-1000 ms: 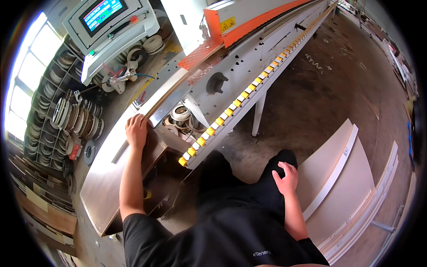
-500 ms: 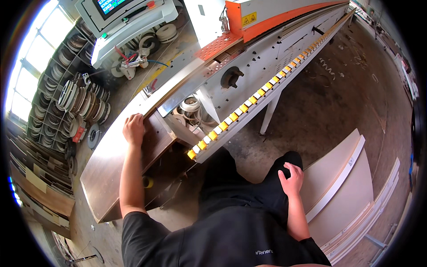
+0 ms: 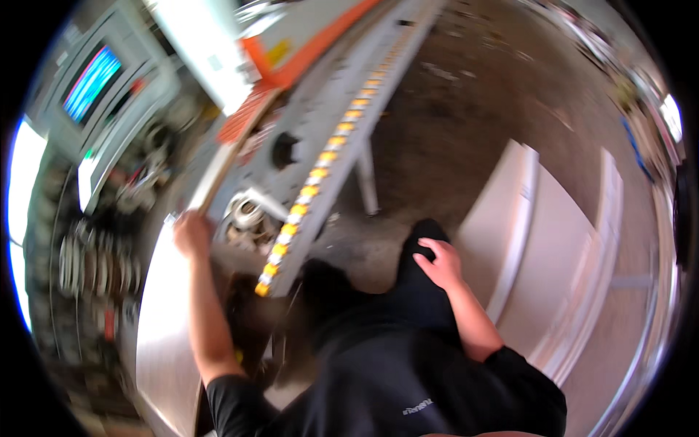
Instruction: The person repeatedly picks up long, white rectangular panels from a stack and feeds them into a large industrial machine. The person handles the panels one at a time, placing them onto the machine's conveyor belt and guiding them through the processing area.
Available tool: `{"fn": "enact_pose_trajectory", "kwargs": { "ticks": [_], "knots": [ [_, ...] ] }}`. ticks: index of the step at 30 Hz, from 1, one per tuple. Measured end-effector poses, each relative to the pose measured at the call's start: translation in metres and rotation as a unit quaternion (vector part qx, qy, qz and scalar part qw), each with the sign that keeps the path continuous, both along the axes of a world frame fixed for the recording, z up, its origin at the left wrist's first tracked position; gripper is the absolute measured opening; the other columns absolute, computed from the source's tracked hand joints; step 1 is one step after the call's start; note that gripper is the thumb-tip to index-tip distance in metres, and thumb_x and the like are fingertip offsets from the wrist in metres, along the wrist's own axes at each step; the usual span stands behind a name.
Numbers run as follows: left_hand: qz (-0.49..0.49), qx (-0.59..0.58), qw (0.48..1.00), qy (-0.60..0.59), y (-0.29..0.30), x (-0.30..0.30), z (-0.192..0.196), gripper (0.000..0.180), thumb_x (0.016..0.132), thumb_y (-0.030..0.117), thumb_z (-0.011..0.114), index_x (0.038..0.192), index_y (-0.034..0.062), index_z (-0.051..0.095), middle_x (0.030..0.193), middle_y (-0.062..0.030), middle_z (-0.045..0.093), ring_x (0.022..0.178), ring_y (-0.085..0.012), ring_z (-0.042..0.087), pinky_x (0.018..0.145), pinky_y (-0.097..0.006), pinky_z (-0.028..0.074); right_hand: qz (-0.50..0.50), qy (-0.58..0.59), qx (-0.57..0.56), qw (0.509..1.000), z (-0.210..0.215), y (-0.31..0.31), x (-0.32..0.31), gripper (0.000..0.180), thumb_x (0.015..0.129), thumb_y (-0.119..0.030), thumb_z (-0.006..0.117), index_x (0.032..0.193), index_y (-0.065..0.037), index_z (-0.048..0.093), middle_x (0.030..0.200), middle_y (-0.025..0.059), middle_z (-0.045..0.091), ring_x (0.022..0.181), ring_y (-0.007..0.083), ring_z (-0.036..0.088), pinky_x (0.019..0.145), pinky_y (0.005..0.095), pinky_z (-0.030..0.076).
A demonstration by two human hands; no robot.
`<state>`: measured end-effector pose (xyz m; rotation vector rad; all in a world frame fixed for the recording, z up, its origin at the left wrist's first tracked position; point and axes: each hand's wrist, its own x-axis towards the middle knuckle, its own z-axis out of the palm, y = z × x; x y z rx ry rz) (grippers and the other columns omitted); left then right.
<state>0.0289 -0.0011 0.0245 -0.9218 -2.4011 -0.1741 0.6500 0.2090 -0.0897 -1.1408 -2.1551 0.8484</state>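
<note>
My left hand (image 3: 192, 234) is curled at the far end of a brown-sided wooden table (image 3: 164, 328), close to a long pale strip of board (image 3: 216, 175) that runs toward the machine's orange perforated plate (image 3: 247, 115). Blur hides what its fingers hold, if anything. My right hand (image 3: 441, 264) rests on my right thigh (image 3: 413, 273), fingers apart and holding nothing. Between the two hands, a rail with yellow and white rollers (image 3: 309, 191) slants away along the machine's side.
Pale panels (image 3: 484, 204) stand or lean at my right. A control screen (image 3: 92, 82) is at the upper left, above reels of edging tape (image 3: 95, 268). Coiled white tape (image 3: 246, 211) lies under the machine. A rail leg (image 3: 366, 175) stands on the floor.
The view has swung to the right, blurring the picture; the machine and table sit further left. My left hand stays at the table's far end, and my right hand stays on my thigh.
</note>
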Motion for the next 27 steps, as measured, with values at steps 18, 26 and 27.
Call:
{"fn": "enact_pose_trajectory", "kwargs": {
  "ticks": [18,26,27],
  "knots": [
    [-0.134,0.017,0.991,-0.022,0.006,-0.023,-0.022,0.036,0.107,0.023,0.066,0.139,0.0072,0.072,0.147,-0.0131,0.071,0.143,-0.0369,0.06,0.119,-0.049,0.048,-0.517,-0.17,-0.06,0.837,-0.102,-0.062,0.228,0.073,0.077,-0.046,0.093,0.134,-0.006,0.071,0.132,0.0181,0.074,0.127,0.0397,0.066,0.109,0.0519,0.054],
    [-0.336,0.061,0.937,-0.069,0.041,0.082,-0.005,0.035,0.096,0.012,0.076,0.13,0.0042,0.074,0.138,-0.0134,0.074,0.133,-0.039,0.065,0.117,-0.051,0.05,-0.468,-0.11,0.05,0.876,-0.068,-0.08,0.217,0.071,0.074,-0.035,0.095,0.132,-0.001,0.072,0.13,0.0181,0.077,0.12,0.0404,0.071,0.101,0.0516,0.059],
    [-0.376,0.065,0.921,-0.081,0.049,0.113,0.003,0.035,0.095,0.011,0.077,0.129,0.0041,0.075,0.137,-0.0138,0.074,0.13,-0.0392,0.066,0.116,-0.051,0.051,-0.439,-0.109,0.081,0.888,-0.058,-0.086,0.217,0.071,0.073,-0.033,0.095,0.132,-0.001,0.072,0.131,0.0176,0.077,0.119,0.0399,0.072,0.101,0.0512,0.059]
  ]
}}
